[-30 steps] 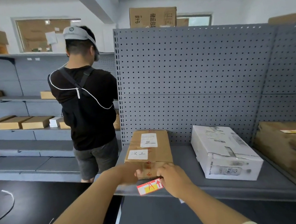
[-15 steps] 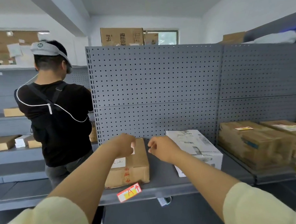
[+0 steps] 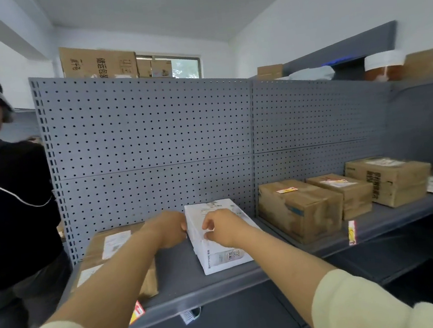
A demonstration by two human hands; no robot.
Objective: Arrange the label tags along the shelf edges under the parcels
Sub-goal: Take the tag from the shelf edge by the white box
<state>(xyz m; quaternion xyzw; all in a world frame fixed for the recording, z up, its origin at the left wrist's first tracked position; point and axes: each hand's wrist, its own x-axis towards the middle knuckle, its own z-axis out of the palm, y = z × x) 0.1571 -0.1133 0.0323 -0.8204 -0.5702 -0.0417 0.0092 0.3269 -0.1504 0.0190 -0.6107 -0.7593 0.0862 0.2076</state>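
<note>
Tags of red-and-yellow paper mark the grey metal shelf (image 3: 183, 268). One label tag (image 3: 136, 311) hangs tilted on the front edge below the brown cardboard parcel (image 3: 97, 247) (the left forearm covers part of it). A second label tag (image 3: 351, 232) stands upright on the edge of the neighbouring shelf (image 3: 407, 214), below a taped brown carton (image 3: 300, 211), and a third tag (image 3: 286, 190) lies flat on that carton's top. Between the parcels sits a white printed carton (image 3: 219, 254), oblong and smooth. The left hand (image 3: 169, 231) holds its upper left edge with curled fingers. The right hand (image 3: 223, 228) rests on its top with fingers bent, and I cannot tell whether they pinch anything. Behind rises a perforated grey pegboard (image 3: 154, 143).
</note>
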